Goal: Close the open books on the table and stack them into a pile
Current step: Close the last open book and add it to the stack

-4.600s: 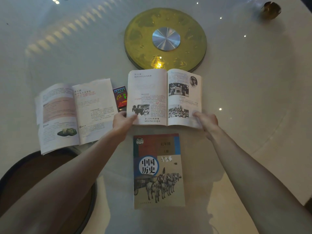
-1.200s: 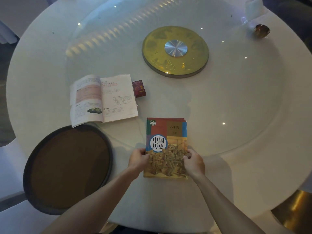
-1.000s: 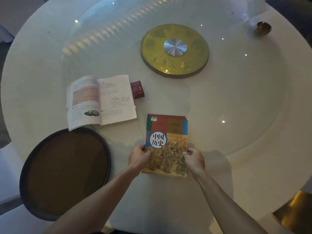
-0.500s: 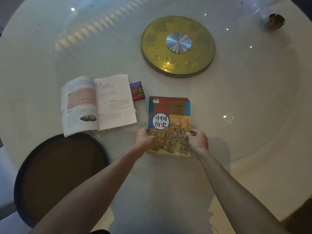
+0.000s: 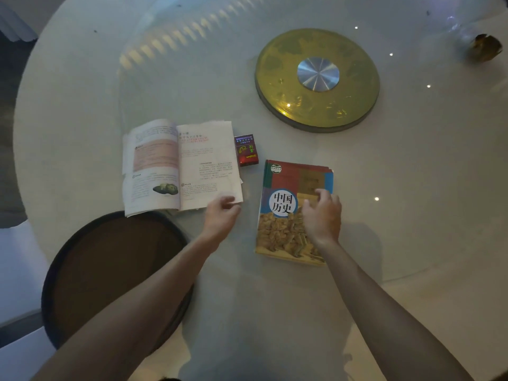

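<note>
Two closed books lie in a pile on the round white table, the top cover showing Chinese characters in a white circle. My right hand rests flat on that top cover, fingers spread, gripping nothing. An open book lies to the left, pages up, with a picture of a bronze object on its left page. My left hand hovers at the open book's near right corner, fingers loosely curled and apart, holding nothing.
A small red box lies between the open book and the pile. A gold turntable disc with a silver hub sits at the table's centre. A dark round tray overhangs the near left edge. A small brass object sits far right.
Both hands have let go of the pile's near edge. My left hand moved left to the open book's corner; my right hand slid up onto the top cover.
</note>
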The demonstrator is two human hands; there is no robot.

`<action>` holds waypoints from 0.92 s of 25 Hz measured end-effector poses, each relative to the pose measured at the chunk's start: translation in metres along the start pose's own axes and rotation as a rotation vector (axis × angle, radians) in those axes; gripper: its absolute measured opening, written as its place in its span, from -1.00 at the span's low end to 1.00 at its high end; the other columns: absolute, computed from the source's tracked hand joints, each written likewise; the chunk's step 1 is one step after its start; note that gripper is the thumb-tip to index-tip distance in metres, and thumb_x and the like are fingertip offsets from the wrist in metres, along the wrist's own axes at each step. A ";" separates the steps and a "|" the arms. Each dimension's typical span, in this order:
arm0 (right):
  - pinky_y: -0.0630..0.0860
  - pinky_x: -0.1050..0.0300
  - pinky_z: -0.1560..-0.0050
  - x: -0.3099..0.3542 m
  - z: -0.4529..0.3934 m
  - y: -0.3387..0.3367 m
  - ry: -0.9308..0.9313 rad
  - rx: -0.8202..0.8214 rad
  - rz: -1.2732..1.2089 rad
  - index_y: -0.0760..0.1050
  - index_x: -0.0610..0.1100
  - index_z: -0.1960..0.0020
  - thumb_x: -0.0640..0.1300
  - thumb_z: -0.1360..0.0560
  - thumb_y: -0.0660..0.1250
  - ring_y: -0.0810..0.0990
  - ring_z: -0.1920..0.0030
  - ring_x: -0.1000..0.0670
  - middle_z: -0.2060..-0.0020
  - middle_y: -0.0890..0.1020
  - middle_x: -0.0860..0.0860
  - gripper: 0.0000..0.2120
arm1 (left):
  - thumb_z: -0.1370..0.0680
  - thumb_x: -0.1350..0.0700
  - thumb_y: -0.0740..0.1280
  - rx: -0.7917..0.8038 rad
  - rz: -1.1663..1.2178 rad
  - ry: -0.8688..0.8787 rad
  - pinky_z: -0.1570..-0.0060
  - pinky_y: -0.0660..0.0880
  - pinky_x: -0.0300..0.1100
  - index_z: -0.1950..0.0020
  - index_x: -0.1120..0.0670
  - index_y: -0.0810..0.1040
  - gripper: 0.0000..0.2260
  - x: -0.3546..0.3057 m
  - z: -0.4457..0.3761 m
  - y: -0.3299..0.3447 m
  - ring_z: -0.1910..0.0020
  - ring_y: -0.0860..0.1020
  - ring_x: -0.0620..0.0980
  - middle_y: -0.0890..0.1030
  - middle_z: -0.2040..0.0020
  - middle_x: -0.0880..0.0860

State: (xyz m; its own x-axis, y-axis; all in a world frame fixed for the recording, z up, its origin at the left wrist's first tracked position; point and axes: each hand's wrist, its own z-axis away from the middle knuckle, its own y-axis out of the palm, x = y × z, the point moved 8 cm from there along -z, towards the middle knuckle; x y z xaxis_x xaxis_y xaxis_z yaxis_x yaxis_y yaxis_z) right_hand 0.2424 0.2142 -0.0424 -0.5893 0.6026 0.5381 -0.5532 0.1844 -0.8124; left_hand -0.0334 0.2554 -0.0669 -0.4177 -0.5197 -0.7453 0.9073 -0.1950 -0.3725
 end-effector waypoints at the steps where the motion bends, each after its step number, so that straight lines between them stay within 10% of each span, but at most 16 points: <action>1: 0.50 -0.11 -0.30 0.020 0.001 0.006 -0.059 -0.004 0.012 0.51 -0.15 -0.35 -0.05 -0.58 0.33 0.50 -0.28 -0.16 -0.23 0.56 -0.13 -0.62 | -0.57 0.14 0.38 -0.062 0.012 0.008 -0.02 0.55 -0.19 -0.35 0.15 0.57 -0.66 0.001 -0.005 -0.021 -0.10 0.60 -0.02 0.64 -0.15 0.07; 9: 0.51 0.04 -0.24 0.104 0.009 0.113 0.012 0.454 -0.188 0.49 -0.24 -0.42 -0.01 -0.58 0.40 0.58 -0.28 -0.11 -0.28 0.62 -0.10 -0.51 | -0.44 -0.04 0.47 -0.460 -0.031 -0.011 -0.21 0.52 -0.03 -0.36 0.09 0.52 -0.48 0.030 -0.032 -0.183 -0.18 0.54 0.05 0.55 -0.25 0.13; 13: 0.50 -0.02 -0.28 0.112 0.005 0.140 0.131 0.469 -0.203 0.49 -0.26 -0.39 -0.02 -0.56 0.42 0.57 -0.31 -0.15 -0.25 0.60 -0.10 -0.51 | -0.39 -0.16 0.46 -0.389 -0.044 -0.203 -0.24 0.53 0.17 -0.49 0.06 0.35 -0.27 0.072 -0.055 -0.214 -0.31 0.50 0.18 0.46 -0.37 0.14; 18: 0.56 -0.12 -0.22 0.117 -0.001 0.156 0.221 0.446 -0.184 0.48 -0.24 -0.30 -0.02 -0.53 0.45 0.60 -0.22 -0.19 -0.18 0.61 -0.13 -0.56 | -0.51 -0.03 0.47 -0.299 0.082 -0.248 -0.11 0.52 -0.06 -0.47 0.18 0.33 -0.37 0.082 -0.066 -0.218 -0.14 0.52 0.03 0.49 -0.28 0.01; 23: 0.55 -0.16 -0.25 0.130 -0.004 0.162 0.206 0.439 -0.104 0.51 -0.21 -0.20 0.04 -0.50 0.47 0.61 -0.22 -0.20 -0.20 0.65 -0.12 -0.58 | -0.40 -0.08 0.57 -0.209 0.175 -0.255 -0.07 0.63 0.03 -0.22 0.20 0.60 -0.48 0.096 -0.077 -0.218 -0.02 0.68 0.04 0.70 -0.14 0.08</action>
State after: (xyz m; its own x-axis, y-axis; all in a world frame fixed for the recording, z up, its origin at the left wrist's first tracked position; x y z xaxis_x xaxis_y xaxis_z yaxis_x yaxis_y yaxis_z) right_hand 0.0785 0.3251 -0.1053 -0.4138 0.7474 0.5198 -0.8249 -0.0664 -0.5613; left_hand -0.2746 0.3120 -0.0997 -0.2074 -0.7260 -0.6557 0.9236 0.0756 -0.3759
